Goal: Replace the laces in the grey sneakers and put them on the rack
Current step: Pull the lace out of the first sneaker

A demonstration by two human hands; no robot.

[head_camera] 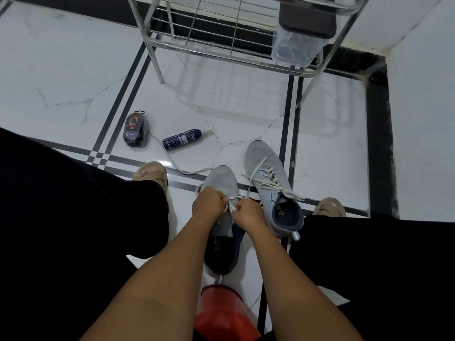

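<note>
Two grey sneakers stand on the white tiled floor between my feet. The left sneaker (pixel 222 179) lies under both hands. My left hand (pixel 208 203) and my right hand (pixel 248 214) each pinch a white lace (pixel 231 205) over its eyelets. One long end of a white lace (pixel 172 161) trails away across the floor to the left. The right sneaker (pixel 267 178) sits beside it, laced with a white lace that lies loose and untied. The metal shoe rack (pixel 221 52) stands farther ahead.
A dark blue spray can (pixel 181 139) and a black packaged item (pixel 135 130) lie on the floor ahead left. A clear plastic box (pixel 295 49) with a dark lid sits on the rack. A red stool (pixel 221 313) is under me. My sandalled feet flank the shoes.
</note>
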